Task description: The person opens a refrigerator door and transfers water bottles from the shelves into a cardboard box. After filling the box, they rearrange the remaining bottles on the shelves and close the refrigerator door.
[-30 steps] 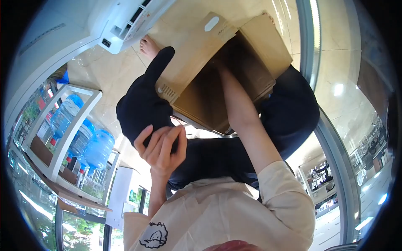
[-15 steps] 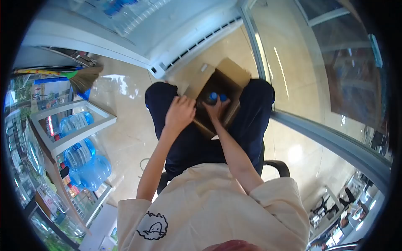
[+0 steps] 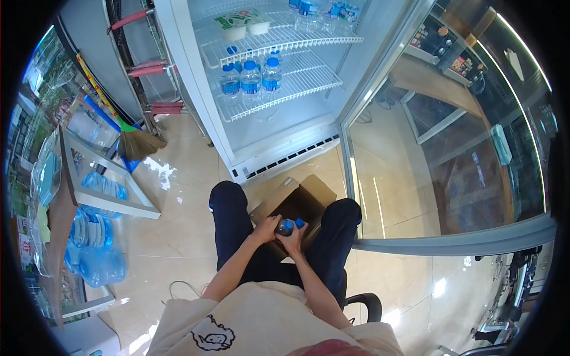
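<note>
Two water bottles with blue caps, one nearer the left and one beside it, are held close together over the cardboard box. My right hand is closed around both of them from below. At the left bottle, my left hand has its fingers closed against the side. The open box stands on the floor between my knees, its flaps folded out. Its inside is dark, so I cannot make out what lies in it.
Ahead stands an open fridge with bottles on a wire shelf and white tubs above. Its glass door swings out to my right. A broom, a ladder and large water jugs are on the left.
My view has tilted up, showing the fridge shelves. The right hand has lifted the bottles out of the box's depth, and my left hand has moved from the box edge onto one bottle.
</note>
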`<state>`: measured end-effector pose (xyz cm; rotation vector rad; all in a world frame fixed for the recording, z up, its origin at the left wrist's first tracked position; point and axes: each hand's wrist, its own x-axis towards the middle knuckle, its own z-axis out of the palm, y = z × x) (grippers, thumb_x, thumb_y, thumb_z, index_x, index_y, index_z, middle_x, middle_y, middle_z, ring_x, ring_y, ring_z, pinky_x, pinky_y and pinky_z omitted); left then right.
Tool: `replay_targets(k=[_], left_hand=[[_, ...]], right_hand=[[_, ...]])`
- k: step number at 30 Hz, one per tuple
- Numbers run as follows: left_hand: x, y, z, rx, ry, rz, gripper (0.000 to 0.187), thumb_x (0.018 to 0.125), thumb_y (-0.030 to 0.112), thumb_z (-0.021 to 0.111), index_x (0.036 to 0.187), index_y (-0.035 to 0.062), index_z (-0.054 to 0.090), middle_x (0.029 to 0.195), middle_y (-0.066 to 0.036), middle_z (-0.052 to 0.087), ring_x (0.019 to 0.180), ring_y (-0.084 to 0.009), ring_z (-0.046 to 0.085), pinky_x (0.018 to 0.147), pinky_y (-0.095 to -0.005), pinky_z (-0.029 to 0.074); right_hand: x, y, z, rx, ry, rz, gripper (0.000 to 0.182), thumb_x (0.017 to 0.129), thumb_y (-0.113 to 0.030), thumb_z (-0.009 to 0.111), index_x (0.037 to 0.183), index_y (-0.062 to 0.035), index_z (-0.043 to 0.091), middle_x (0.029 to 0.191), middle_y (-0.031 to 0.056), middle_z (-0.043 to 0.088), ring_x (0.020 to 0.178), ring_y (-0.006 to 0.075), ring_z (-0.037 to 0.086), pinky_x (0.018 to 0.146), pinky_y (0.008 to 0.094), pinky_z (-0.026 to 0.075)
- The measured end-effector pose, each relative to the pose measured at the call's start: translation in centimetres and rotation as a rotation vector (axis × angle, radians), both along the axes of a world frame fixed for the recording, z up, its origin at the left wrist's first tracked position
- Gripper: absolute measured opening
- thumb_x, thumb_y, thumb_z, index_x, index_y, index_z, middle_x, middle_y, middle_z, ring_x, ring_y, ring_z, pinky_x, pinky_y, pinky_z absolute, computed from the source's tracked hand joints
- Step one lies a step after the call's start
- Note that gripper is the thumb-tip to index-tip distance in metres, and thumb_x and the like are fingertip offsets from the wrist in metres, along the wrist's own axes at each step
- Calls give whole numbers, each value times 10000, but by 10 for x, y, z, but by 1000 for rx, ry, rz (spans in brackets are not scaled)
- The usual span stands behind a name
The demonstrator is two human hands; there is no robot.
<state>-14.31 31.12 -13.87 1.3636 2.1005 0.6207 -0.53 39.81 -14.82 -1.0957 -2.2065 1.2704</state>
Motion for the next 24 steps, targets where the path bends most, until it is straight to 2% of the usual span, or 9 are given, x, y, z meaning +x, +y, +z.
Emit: replay_targets(k=[1, 3, 6, 9, 12, 18, 19, 22, 24], left_hand=[[5, -2, 1, 48, 14, 49, 633, 697, 68, 804, 1259, -8, 526, 1134, -278, 669, 1110, -450, 642, 936, -500, 533], [6, -2, -3, 69, -37, 131, 605, 696, 81, 812, 1225, -6, 530, 1138, -276, 669, 1110, -452, 641, 941, -500, 531], [6, -7, 5, 83, -115, 217, 648, 673, 148, 863, 1214, -5, 541, 1129, -269, 673, 1104, -453, 642, 949, -497, 526], [1, -11, 4, 95, -133, 280, 676, 655, 191, 896, 1208, 2, 556, 1129, -264, 675, 1113, -446, 643, 948, -494, 526], [1, -10, 5, 132, -148, 380, 680, 643, 223, 919, 1192, 9, 579, 1125, -259, 683, 1108, -436, 652, 947, -487, 528], [-6, -13, 39, 275, -260, 696, 672, 619, 284, 954, 1130, -2, 625, 1025, -219, 723, 998, -388, 712, 881, -446, 553], [-6, -12, 41, 370, -229, 760, 636, 620, 276, 963, 1089, 2, 633, 974, -191, 728, 942, -331, 730, 852, -410, 561], [-16, -11, 60, 495, -357, 804, 608, 635, 247, 961, 1079, 3, 626, 961, -166, 727, 914, -271, 727, 838, -380, 565], [-21, -15, 76, 573, -341, 811, 576, 649, 231, 961, 1062, 9, 625, 950, -136, 719, 895, -212, 714, 832, -346, 561]], right_hand=[[2, -2, 8, 5, 3, 0, 802, 565, -292, 962, 1281, -103, 655, 1290, 212, 377, 1228, 413, 431, 1086, 479, 391], [4, 0, 14, 36, 55, 4, 761, 586, -319, 972, 1256, -119, 672, 1288, 205, 383, 1229, 392, 426, 1096, 463, 375], [6, 0, 19, 47, 72, 15, 652, 730, -374, 911, 1297, -148, 682, 1286, 202, 392, 1228, 382, 433, 1111, 444, 356], [2, -2, 17, -73, 116, -21, 520, 900, -378, 777, 1365, -172, 668, 1281, 209, 412, 1224, 379, 445, 1109, 437, 357], [5, -6, 19, 54, 84, -49, 453, 992, -344, 661, 1422, -205, 636, 1262, 217, 439, 1215, 374, 460, 1099, 445, 365], [7, -3, 65, 237, 38, -10, 416, 937, -194, 740, 1349, -222, 695, 1241, 219, 500, 1198, 368, 501, 1063, 444, 412], [5, -1, 76, 253, 52, -21, 387, 920, -167, 755, 1302, -216, 721, 1246, 213, 504, 1192, 365, 513, 1052, 438, 423], [-6, 15, 103, 275, 122, -56, 295, 876, -110, 793, 1159, -191, 786, 1256, 194, 516, 1178, 357, 544, 1028, 424, 447], [-19, 35, 119, 246, 199, -97, 214, 856, -102, 809, 1060, -167, 812, 1256, 177, 523, 1171, 351, 560, 1023, 420, 452]])
